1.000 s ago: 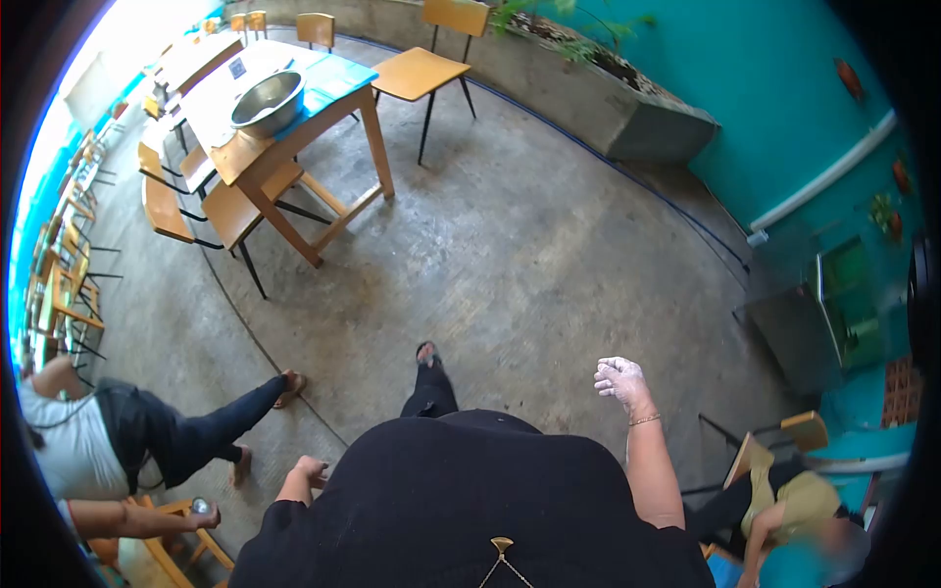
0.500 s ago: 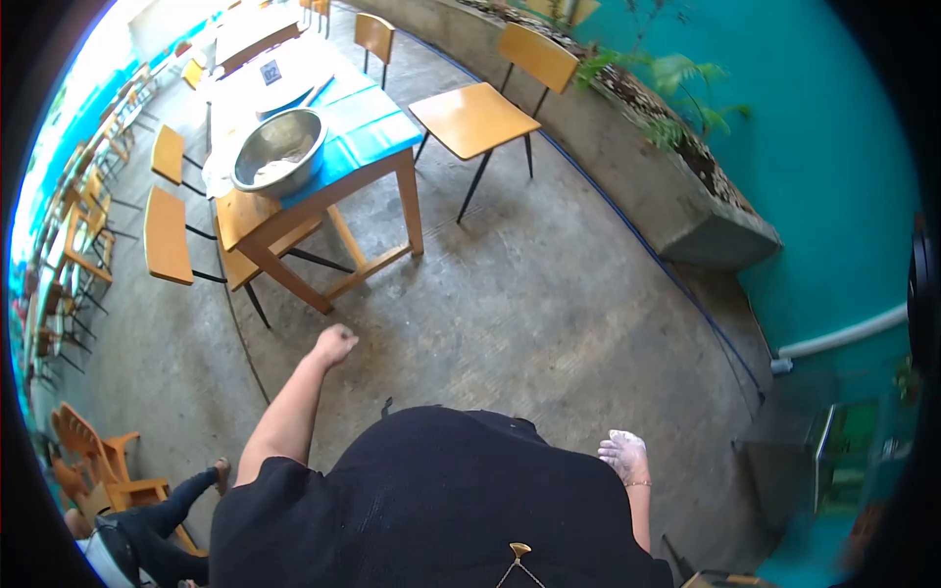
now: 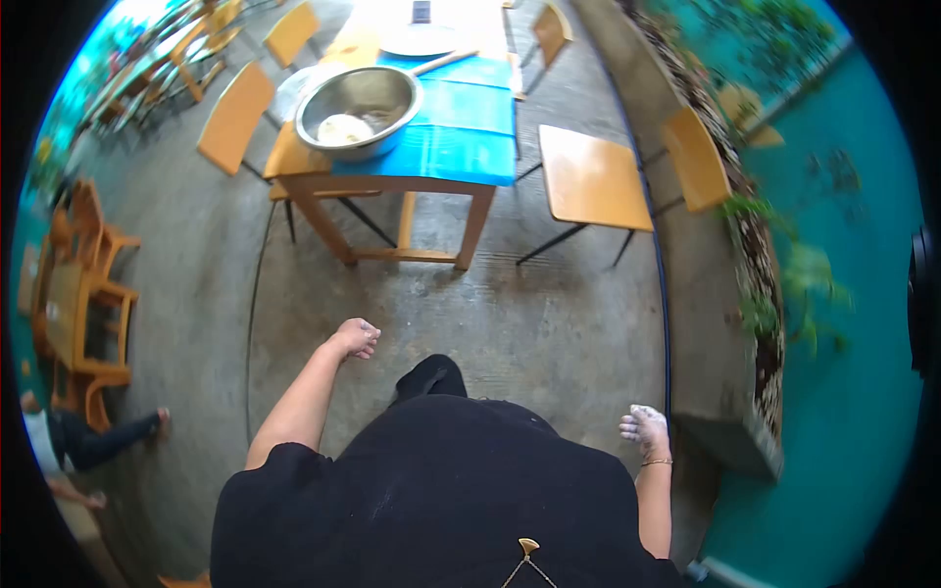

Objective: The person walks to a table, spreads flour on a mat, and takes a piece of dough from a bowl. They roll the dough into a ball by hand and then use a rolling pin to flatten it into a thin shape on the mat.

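Ahead, with twelve o'clock straight in front of the wearer, a metal bowl (image 3: 387, 86) sits toward eleven on the worktop (image 3: 294, 157), partly over a blue cover (image 3: 470, 127). A pale lump (image 3: 345, 129) lies inside, on the bowl's seven-o'clock side; a wooden stick (image 3: 446, 62) shows at its two o'clock.

The left hand (image 3: 357, 338) hangs near ten o'clock, short of the worktop, fingers curled inward; how tightly they are clenched cannot be told. Near three o'clock, the right hand (image 3: 645, 427), coated white, has its fingers loosely bent and released. A chair (image 3: 593, 176) stands toward one.
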The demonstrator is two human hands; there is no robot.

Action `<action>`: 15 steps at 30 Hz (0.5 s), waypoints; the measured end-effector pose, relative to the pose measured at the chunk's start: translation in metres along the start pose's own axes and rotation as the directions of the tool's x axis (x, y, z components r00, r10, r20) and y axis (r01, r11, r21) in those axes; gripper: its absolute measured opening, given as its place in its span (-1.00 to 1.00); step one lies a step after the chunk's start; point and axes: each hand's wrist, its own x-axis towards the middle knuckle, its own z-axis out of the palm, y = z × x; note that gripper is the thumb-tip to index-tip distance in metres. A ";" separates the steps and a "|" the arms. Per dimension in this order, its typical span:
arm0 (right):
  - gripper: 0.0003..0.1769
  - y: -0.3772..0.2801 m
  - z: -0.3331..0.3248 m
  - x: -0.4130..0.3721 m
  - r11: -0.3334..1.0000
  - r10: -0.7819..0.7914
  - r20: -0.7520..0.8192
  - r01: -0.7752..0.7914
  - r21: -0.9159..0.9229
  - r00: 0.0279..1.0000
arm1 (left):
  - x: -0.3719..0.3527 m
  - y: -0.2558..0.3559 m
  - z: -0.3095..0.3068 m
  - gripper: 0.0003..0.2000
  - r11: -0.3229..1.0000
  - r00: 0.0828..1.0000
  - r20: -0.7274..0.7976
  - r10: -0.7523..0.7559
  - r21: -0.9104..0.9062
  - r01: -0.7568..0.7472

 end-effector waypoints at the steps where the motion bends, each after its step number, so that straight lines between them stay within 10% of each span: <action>1: -0.76 -0.029 0.000 0.027 0.998 -0.030 0.041 0.032 -0.054 0.999 | -0.004 -0.009 0.001 -0.69 0.999 0.999 -0.030 -0.021 -0.047 0.019; 10: -0.66 -0.211 0.116 0.115 0.937 -0.135 0.366 0.239 -0.255 0.921 | 0.036 0.007 0.015 -0.69 0.958 0.986 -0.087 -0.139 -0.262 0.112; 15: -0.67 -0.262 0.139 0.157 0.920 -0.044 0.464 0.217 -0.327 0.885 | 0.058 0.111 0.003 -0.67 0.974 0.980 -0.184 0.069 -0.198 -0.106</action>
